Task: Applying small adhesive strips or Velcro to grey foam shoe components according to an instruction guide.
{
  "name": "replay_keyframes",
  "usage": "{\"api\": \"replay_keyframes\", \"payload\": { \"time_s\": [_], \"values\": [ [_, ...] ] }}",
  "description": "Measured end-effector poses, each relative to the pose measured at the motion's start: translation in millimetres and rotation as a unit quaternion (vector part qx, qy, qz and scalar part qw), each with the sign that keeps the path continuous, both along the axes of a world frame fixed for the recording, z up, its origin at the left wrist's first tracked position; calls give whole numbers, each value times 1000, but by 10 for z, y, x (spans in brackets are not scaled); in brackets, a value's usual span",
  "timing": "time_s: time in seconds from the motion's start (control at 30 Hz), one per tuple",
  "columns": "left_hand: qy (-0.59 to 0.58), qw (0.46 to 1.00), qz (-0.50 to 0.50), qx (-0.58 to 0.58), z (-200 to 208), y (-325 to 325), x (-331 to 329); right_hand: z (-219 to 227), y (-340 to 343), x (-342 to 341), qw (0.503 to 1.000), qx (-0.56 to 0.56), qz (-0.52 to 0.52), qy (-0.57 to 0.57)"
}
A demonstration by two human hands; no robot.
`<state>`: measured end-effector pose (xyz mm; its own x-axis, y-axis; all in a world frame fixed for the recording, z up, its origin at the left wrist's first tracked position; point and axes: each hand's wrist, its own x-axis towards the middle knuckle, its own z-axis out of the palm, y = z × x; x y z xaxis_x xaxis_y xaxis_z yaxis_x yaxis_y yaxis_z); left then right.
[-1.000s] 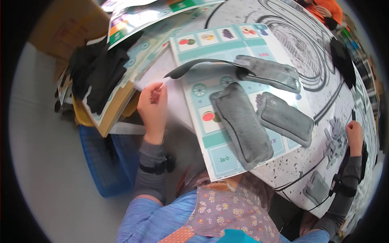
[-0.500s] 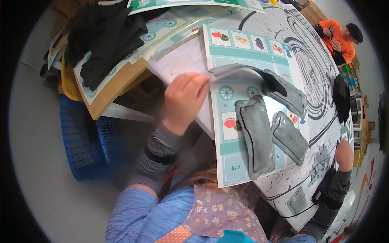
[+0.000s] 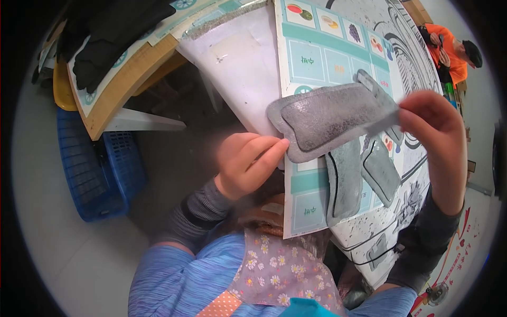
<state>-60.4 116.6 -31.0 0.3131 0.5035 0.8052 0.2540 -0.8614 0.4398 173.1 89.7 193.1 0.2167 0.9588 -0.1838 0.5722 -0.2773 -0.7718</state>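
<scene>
Stretched between my two hands is a grey padded fabric piece (image 3: 322, 117), with a dark stitched or grooved line near its border. My left hand (image 3: 247, 162) pinches its near left corner between thumb and fingers. At the other end, my right hand (image 3: 435, 124) grips the narrower tip, slightly blurred. Beneath it, similar grey pads lie on a printed board (image 3: 309, 214): a long pad (image 3: 344, 187), a shorter pad (image 3: 381, 177) beside it, and another pad (image 3: 372, 82) partly covered by the held piece.
The board lies on a white table with black line drawings (image 3: 359, 238). Black cloth (image 3: 113, 34) rests on a wooden-edged table (image 3: 140, 79) at left, above a blue plastic basket (image 3: 90, 169). A person in orange (image 3: 449, 50) is at the far right.
My right hand has come up from the table's lower right and taken the far end of the grey padded piece. The piece, formerly edge-on in my left hand, now shows its broad face.
</scene>
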Motion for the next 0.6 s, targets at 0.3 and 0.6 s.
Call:
{"api": "replay_keyframes", "payload": {
  "time_s": [0.3, 0.6],
  "values": [
    [16, 1000, 17, -14, 5, -65, -22, -588, 501, -522, 986, -105, 121, -45],
    [21, 999, 29, -1, -4, -54, -40, -712, 412, -623, 991, -119, 53, 42]
  ]
}}
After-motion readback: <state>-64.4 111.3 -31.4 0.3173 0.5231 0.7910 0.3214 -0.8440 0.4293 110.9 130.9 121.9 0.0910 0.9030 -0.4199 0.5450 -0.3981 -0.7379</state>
